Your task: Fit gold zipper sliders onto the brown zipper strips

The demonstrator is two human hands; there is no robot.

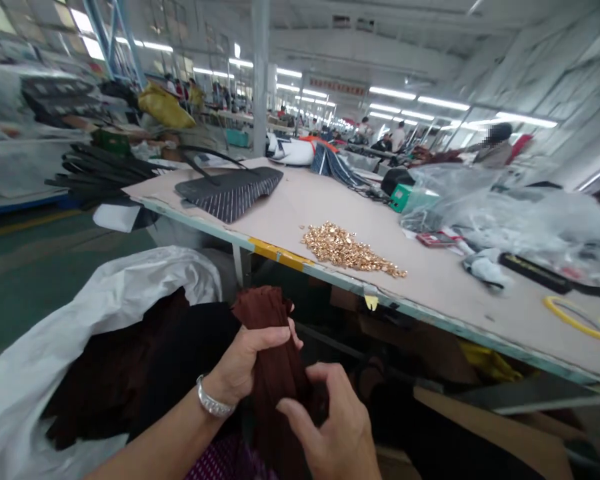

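Observation:
My left hand (245, 360), with a silver bracelet at its wrist, is closed around a thick bundle of dark brown fabric strips (277, 373). The bundle stands upright over my lap, its folded upper end showing above my thumb. Lower down, my right hand (337, 420) is curled at the bundle's right side. Its thumb lies against the strips, and the tips of its other fingers are hidden behind the fabric. To my left, an open white sack (155, 267) holds more dark brown fabric (120, 373).
Ahead is a worktable (290, 207) with a pile of small gold-coloured metal pieces (345, 247) near its edge. A dark striped fabric piece (230, 193) lies at left. Clear plastic bags (520, 213), a green box (403, 198) and a yellow ring (580, 319) are at right.

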